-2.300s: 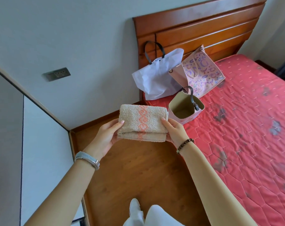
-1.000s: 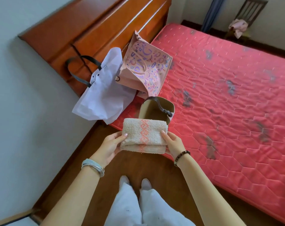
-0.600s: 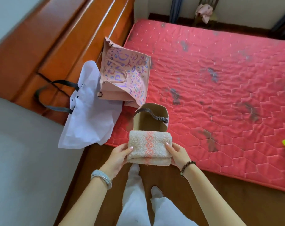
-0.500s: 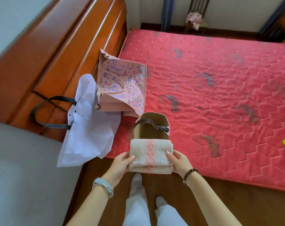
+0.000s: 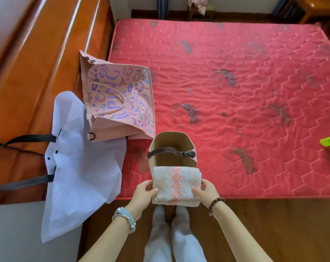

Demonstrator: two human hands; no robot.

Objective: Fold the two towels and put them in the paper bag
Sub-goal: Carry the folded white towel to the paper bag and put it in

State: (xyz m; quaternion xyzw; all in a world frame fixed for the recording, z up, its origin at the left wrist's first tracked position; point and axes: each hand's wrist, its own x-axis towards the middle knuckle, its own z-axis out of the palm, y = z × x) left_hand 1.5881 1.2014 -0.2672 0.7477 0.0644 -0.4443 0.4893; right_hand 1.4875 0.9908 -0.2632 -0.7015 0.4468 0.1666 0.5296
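Towel [image 5: 176,184] between both gripping hands

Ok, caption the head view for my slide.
Left hand and right hand hold a folded towel near the open paper bag on the mattress.

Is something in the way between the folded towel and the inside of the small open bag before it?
Yes: a brown buckled strap crosses the mouth of the small open bag from side to side, just beyond the folded towel. Gaps remain on both sides of it. Nothing else visible intervenes.
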